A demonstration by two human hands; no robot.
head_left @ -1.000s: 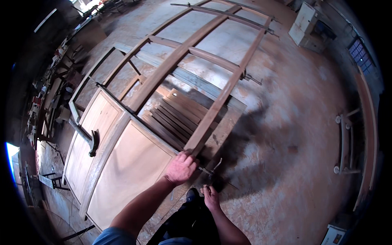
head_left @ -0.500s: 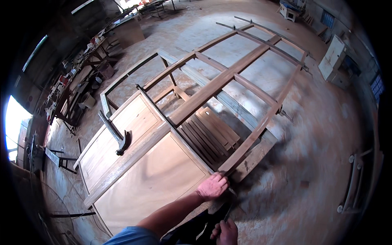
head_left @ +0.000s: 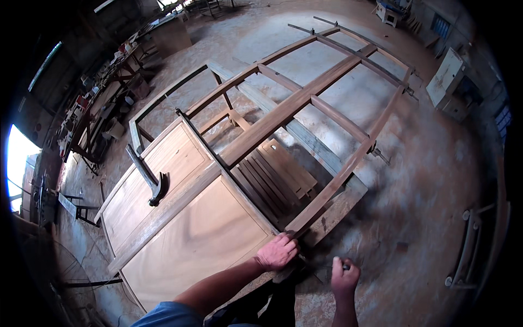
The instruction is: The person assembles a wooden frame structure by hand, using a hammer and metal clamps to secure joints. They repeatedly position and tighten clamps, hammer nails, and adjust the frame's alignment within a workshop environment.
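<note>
A large wooden door frame [head_left: 283, 111] with open bays lies flat and raised above the dusty floor. Its near part carries two pale wooden panels [head_left: 201, 240]. My left hand [head_left: 278, 252] presses palm down on the frame's near corner, where a side rail ends. Just to the right and lower, my right hand [head_left: 344, 277] is closed around a small dark handle [head_left: 345, 266] of a clamp at that corner. The clamp's bar is mostly hidden under the frame.
A hammer [head_left: 148, 180] rests on the far panel. A stack of wooden slats [head_left: 278, 174] lies under the frame. Another clamp [head_left: 378, 154] sticks out of the right rail. Cluttered workbenches [head_left: 103, 103] line the left; a pale cabinet [head_left: 447, 76] stands far right.
The view has swung right and down, so the frame sits more to the centre. My left hand stays on the corner; my right hand has come up to the clamp handle.
</note>
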